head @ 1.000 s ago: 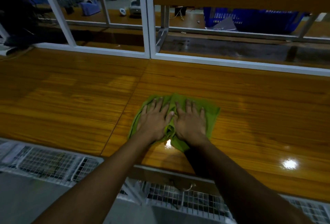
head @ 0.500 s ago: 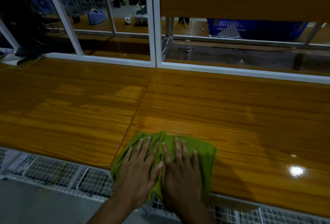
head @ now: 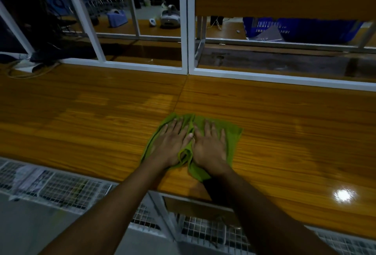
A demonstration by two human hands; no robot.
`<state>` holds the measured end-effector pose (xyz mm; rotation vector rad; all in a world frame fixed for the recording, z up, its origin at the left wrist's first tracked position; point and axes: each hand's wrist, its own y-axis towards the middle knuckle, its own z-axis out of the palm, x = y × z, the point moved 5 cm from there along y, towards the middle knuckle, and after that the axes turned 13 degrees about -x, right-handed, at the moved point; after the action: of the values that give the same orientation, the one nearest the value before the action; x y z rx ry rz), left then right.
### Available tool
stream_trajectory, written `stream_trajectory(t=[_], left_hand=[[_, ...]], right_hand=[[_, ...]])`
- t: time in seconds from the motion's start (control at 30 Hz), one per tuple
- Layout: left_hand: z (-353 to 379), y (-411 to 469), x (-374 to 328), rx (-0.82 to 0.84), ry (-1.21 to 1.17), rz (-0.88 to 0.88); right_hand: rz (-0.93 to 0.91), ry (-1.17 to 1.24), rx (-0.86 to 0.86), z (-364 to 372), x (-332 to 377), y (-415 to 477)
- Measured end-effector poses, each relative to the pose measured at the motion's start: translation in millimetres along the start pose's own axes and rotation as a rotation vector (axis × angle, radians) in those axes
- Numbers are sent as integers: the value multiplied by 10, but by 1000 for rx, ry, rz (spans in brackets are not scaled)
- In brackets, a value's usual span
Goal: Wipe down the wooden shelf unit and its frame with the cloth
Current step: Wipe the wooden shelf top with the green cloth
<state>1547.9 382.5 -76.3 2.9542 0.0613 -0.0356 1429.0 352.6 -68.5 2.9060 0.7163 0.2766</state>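
Pushed back out from the near edge since half a second ago, green cloth (head: pixel 232 138) pinned under flat, spread fingers (head: pixel 175 126) on the wooden shelf (head: pixel 91 116); white frame (head: pixel 184 31) beyond fingertips probably unwiped.

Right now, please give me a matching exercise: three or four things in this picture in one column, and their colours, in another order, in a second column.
Things:
1. cloth
2. frame
3. crate
4. shelf board

Colours:
A. blue
B. brown wood
C. green
D. white

Pairs: 1-C, 2-D, 3-A, 4-B
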Motion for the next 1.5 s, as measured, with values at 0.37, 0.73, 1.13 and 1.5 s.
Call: stream_trajectory(t=[0.37, 0.73, 1.13, 1.5], left_hand=[[-260, -1153, -508, -36, -175, -46], [-70, -108, -360, 12, -105, -9], [294, 1633, 41, -25, -126, -102], [509, 2854, 253, -91, -96, -166]], right_hand=[[12, 29, 17, -80, -47, -1211], [46, 50, -37, -94, -329, -324], [63, -19, 30, 151, -899, 1425], [2, 35, -43, 353, -1065, 2622]])
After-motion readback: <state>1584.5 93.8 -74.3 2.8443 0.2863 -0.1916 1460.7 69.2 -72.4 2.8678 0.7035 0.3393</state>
